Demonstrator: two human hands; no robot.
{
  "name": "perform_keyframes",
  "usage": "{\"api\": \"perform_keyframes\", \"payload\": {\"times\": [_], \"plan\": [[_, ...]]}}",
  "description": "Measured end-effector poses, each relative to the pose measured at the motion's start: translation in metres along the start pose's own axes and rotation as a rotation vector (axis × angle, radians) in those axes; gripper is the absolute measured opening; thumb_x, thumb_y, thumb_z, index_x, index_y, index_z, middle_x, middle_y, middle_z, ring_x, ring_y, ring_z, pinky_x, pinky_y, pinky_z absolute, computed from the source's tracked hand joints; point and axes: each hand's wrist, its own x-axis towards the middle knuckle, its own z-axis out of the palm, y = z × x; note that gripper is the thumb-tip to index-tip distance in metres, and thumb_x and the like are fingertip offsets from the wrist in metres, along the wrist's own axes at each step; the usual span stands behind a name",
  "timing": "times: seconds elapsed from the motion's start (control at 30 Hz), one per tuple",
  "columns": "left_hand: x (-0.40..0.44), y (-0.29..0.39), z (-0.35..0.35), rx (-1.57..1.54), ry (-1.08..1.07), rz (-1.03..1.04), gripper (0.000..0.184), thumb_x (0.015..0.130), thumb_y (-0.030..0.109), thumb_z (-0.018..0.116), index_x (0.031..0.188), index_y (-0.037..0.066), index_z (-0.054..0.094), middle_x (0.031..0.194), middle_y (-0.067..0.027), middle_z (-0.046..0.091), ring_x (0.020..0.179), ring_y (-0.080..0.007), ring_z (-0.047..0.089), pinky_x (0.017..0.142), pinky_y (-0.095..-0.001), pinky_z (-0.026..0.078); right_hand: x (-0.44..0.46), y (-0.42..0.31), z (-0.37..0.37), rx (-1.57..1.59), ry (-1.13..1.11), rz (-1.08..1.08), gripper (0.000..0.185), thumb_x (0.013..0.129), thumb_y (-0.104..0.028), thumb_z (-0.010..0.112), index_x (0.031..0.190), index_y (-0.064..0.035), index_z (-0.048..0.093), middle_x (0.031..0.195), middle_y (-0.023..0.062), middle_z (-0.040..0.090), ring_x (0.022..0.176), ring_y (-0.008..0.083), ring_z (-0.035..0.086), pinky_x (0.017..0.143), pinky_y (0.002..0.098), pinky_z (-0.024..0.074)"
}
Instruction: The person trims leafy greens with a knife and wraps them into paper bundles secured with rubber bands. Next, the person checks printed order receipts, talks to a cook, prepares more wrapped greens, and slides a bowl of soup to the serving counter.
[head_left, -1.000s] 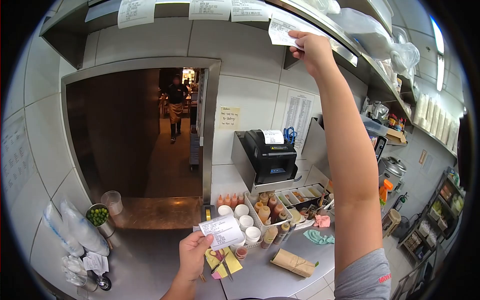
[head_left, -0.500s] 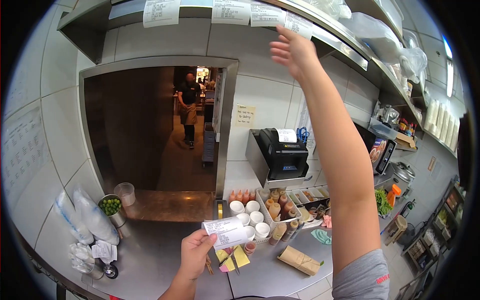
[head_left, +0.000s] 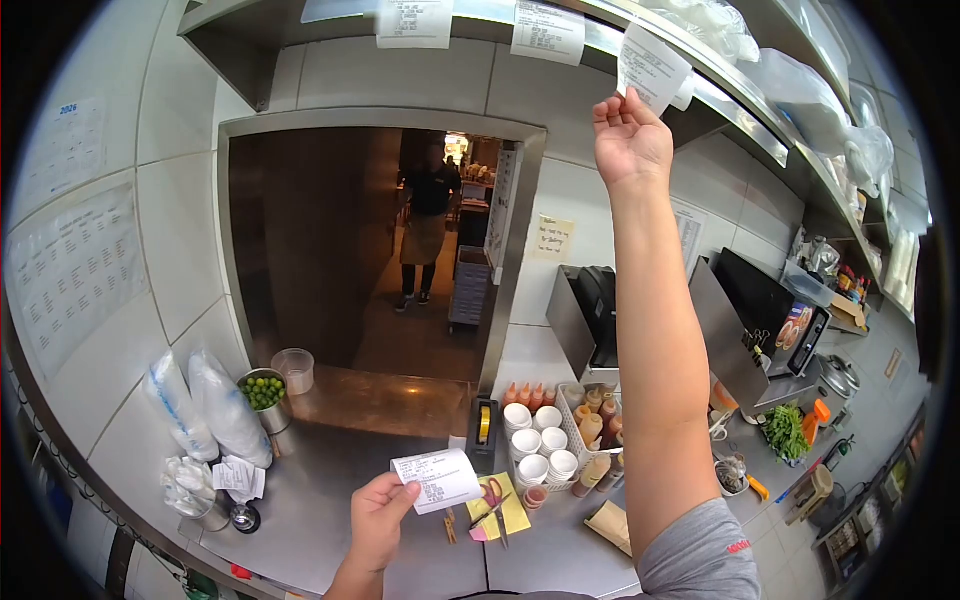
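My left hand [head_left: 380,515] pinches a printed order slip [head_left: 437,480] between thumb and fingers, low over the steel counter. Raised high at the shelf edge, my right hand [head_left: 633,140] grips the lower corner of another printed slip [head_left: 655,68], which tilts. Whether that slip's top is still caught in the rail I cannot tell. Further left along the rail hang two more slips, a left one [head_left: 415,22] and a middle one [head_left: 548,32]. Scissors [head_left: 493,500] lie on yellow notes [head_left: 512,515] near my left hand.
A person [head_left: 430,220] stands in the passage beyond the pass window. On the counter [head_left: 330,520] are white cups [head_left: 533,468], sauce bottles [head_left: 592,428], a tape dispenser [head_left: 484,425], a pot of green limes [head_left: 263,393] and a brown paper parcel [head_left: 610,525]. My right arm partly covers the black printer [head_left: 597,305].
My right hand has closed on a hanging slip, which now tilts. The view has shifted, and my left hand keeps its slip. The person in the passage has changed stance.
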Motion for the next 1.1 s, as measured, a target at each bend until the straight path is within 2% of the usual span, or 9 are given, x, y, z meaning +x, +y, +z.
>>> {"api": "perform_keyframes", "payload": {"times": [0.3, 0.4, 0.5, 0.57, 0.7, 0.87, 0.9, 0.97, 1.1], "plan": [[0.006, 0.005, -0.052, 0.109, -0.208, -0.021, 0.021, 0.093, 0.007, 0.060, 0.110, -0.005, 0.063, 0.112, -0.0081, 0.065, 0.101, -0.0122, 0.060, 0.089, -0.0277, 0.048, -0.164, 0.102, -0.014, -0.559, -0.399, 0.453, 0.009, 0.084, -0.006, 0.062, 0.087, -0.0080, 0.054, 0.082, -0.0003, 0.057, 0.074, 0.0104, 0.054, 0.067, 0.0281, 0.0448], [-0.023, -0.005, -0.083, 0.025, -0.212, 0.198, 0.027, 0.091, 0.002, 0.061, 0.118, -0.003, 0.063, 0.154, -0.0142, 0.022, 0.143, -0.0256, 0.024, 0.110, -0.0371, 0.031, -0.282, 0.154, -0.088, -0.862, -0.595, 0.683, 0.018, 0.077, 0.003, 0.064, 0.086, -0.0098, 0.055, 0.076, -0.0056, 0.047, 0.072, 0.0030, 0.045, 0.062, 0.0217, 0.0377], [-0.070, -0.023, -0.117, -0.092, 0.215, 0.162, 0.021, 0.093, 0.013, 0.061, 0.111, 0.001, 0.064, 0.117, -0.0011, 0.058, 0.107, -0.0089, 0.052, 0.092, -0.0279, 0.042, -0.398, 0.187, -0.141, -0.972, -0.871, 0.934, 0.027, 0.074, 0.008, 0.066, 0.096, -0.0052, 0.057, 0.083, -0.0013, 0.057, 0.077, 0.0091, 0.057, 0.070, 0.0243, 0.0478], [-0.097, -0.040, -0.144, -0.187, 0.448, 0.136, 0.022, 0.094, 0.016, 0.060, 0.110, 0.002, 0.063, 0.100, 0.0017, 0.063, 0.096, -0.0070, 0.055, 0.087, -0.0247, 0.043, -0.472, 0.203, -0.146, -0.622, -0.641, 1.227, 0.034, 0.073, 0.011, 0.065, 0.104, -0.0010, 0.058, 0.097, 0.0043, 0.064, 0.092, 0.0155, 0.063, 0.083, 0.0299, 0.0519], [-0.176, -0.055, -0.189, 0.088, 0.736, 0.026, 0.024, 0.094, 0.017, 0.061, 0.110, 0.000, 0.063, 0.099, -0.0004, 0.065, 0.094, -0.0065, 0.056, 0.086, -0.0246, 0.044, -0.563, 0.226, -0.128, -0.316, -0.809, 1.388, 0.053, 0.073, 0.008, 0.070, 0.122, 0.0018, 0.051, 0.115, 0.0112, 0.063, 0.102, 0.0195, 0.064, 0.091, 0.0339, 0.0512], [-0.261, -0.042, -0.187, 0.108, 0.996, -0.045, 0.023, 0.094, 0.017, 0.061, 0.107, -0.001, 0.062, 0.097, -0.0025, 0.065, 0.094, -0.0081, 0.057, 0.085, -0.0252, 0.044, -0.631, 0.255, -0.125, -0.068, -1.248, 1.778, 0.032, 0.078, 0.012, 0.060, 0.108, 0.0033, 0.064, 0.106, 0.0122, 0.066, 0.100, 0.0209, 0.064, 0.088, 0.0304, 0.0492], [-0.274, -0.049, -0.192, 0.095, 1.107, 0.026, 0.021, 0.094, 0.017, 0.060, 0.105, 0.000, 0.062, 0.096, -0.0020, 0.065, 0.093, -0.0086, 0.057, 0.085, -0.0252, 0.044, -0.633, 0.266, -0.119, -0.054, -1.256, 1.778, 0.032, 0.078, 0.012, 0.060, 0.108, 0.0033, 0.064, 0.106, 0.0122, 0.066, 0.100, 0.0209, 0.064, 0.088, 0.0304, 0.0492], [-0.294, -0.049, -0.195, 0.084, 1.220, 0.108, 0.019, 0.095, 0.017, 0.059, 0.103, 0.000, 0.062, 0.094, -0.0015, 0.064, 0.091, -0.0090, 0.057, 0.085, -0.0253, 0.044, -0.633, 0.290, -0.100, -0.174, -1.806, 1.096, 0.026, 0.077, 0.014, 0.057, 0.096, 0.0010, 0.070, 0.095, 0.0094, 0.067, 0.091, 0.0179, 0.063, 0.082, 0.0265, 0.0486], [-0.317, -0.036, -0.198, 0.097, 1.383, 0.080, 0.016, 0.096, 0.018, 0.057, 0.098, 0.003, 0.061, 0.092, -0.0005, 0.063, 0.088, -0.0086, 0.056, 0.086, -0.0248, 0.043, -0.637, 0.332, -0.094, -0.300, -1.587, 1.149, 0.032, 0.078, 0.015, 0.050, 0.090, -0.0018, 0.074, 0.085, 0.0087, 0.060, 0.078, 0.0145, 0.058, 0.070, 0.0222, 0.0431]]}}
